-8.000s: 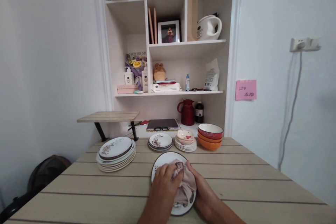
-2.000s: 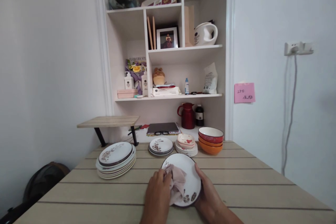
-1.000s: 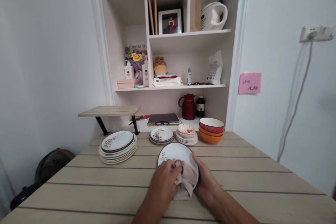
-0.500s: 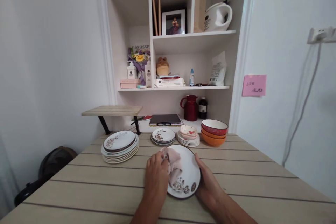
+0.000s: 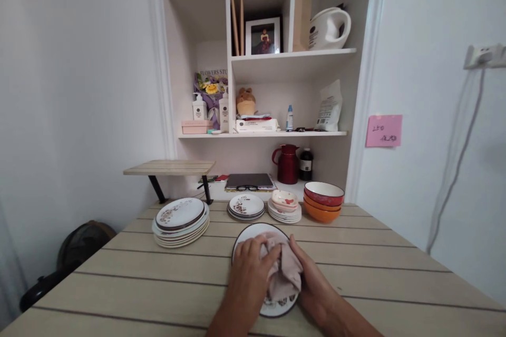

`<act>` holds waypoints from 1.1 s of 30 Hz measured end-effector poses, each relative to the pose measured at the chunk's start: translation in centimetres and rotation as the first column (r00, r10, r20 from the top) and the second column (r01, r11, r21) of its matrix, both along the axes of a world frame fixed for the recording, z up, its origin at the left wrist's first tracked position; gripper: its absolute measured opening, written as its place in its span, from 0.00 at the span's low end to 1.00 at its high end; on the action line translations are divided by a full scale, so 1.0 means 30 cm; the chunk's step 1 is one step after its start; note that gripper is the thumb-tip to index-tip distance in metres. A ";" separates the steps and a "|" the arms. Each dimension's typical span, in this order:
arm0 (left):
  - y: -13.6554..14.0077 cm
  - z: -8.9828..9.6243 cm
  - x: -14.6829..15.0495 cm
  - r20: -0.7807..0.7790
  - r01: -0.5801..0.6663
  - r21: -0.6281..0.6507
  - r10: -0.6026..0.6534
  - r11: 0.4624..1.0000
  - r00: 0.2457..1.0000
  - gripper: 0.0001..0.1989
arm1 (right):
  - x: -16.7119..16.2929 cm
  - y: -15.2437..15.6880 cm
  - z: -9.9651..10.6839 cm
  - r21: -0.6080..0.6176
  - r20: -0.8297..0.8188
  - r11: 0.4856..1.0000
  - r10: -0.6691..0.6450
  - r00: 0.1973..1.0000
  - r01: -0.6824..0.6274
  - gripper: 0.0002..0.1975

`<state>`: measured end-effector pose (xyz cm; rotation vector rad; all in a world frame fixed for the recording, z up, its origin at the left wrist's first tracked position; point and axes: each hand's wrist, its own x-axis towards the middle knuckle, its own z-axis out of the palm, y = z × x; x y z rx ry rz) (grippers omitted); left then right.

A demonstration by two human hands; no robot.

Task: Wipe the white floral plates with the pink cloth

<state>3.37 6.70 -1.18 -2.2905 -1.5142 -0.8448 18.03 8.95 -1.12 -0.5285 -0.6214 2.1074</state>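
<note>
A white plate (image 5: 248,233) with a dark rim and brown flower print is held above the near part of the table. My right hand (image 5: 314,284) grips its right edge, thumb on the upper side. Bunched on the plate's face is a pale pink cloth (image 5: 285,276), which hides most of the print. My left hand (image 5: 252,274) presses on the cloth from the left, its fingers curled into the folds.
Behind the plate stand a large plate stack (image 5: 179,226) at left, a smaller plate stack (image 5: 245,205), small dishes (image 5: 284,208) and nested bowls (image 5: 323,202). A low wooden riser (image 5: 169,167) is at the back left. Shelves (image 5: 263,135) rise behind the table (image 5: 158,287).
My left hand and the cloth have moved right across the plate, covering its middle and right side. The plate has shifted slightly left and nearer, still in my right hand.
</note>
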 end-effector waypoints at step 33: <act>0.024 0.003 -0.089 0.028 -0.342 -0.281 0.364 0.897 0.931 0.16 | -0.002 0.023 -0.033 -0.066 0.180 0.959 -0.262 0.948 0.277 0.22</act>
